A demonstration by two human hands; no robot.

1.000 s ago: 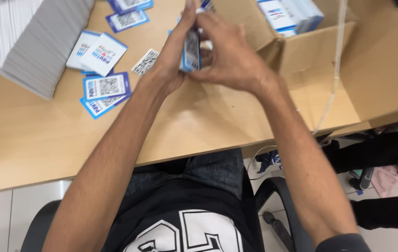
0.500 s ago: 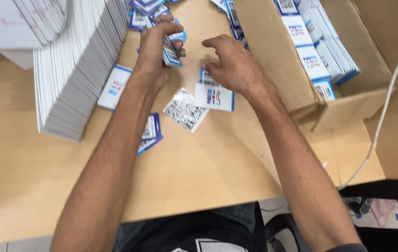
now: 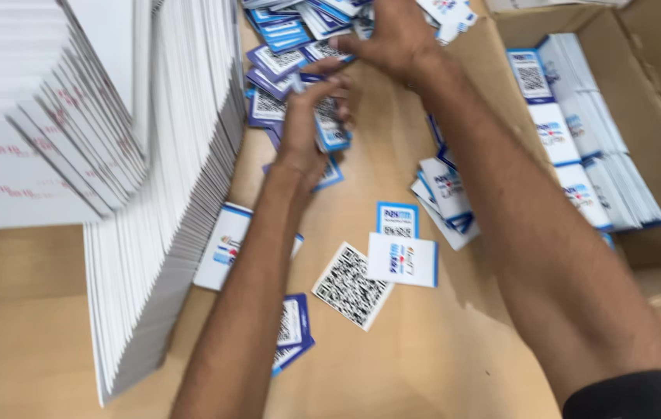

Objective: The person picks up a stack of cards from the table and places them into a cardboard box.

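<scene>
My left hand (image 3: 309, 124) grips a small stack of blue-and-white cards (image 3: 329, 126) upright above the wooden table (image 3: 423, 357). My right hand (image 3: 394, 37) reaches further back, its fingers resting on a loose pile of the same cards (image 3: 292, 31) at the top of the view. More cards lie scattered flat under and between my forearms, among them a white square code card (image 3: 351, 285) and a white card with blue edge (image 3: 403, 260).
A tall slanted stack of white envelopes or sheets (image 3: 152, 202) fills the left side. An open cardboard box (image 3: 656, 116) at the right holds rows of packed cards (image 3: 579, 140). A small heap of cards (image 3: 443, 198) lies beside my right forearm.
The view has closed in on the card pile. My right hand moved away from the left hand to the pile at the back; my left hand still holds its stack.
</scene>
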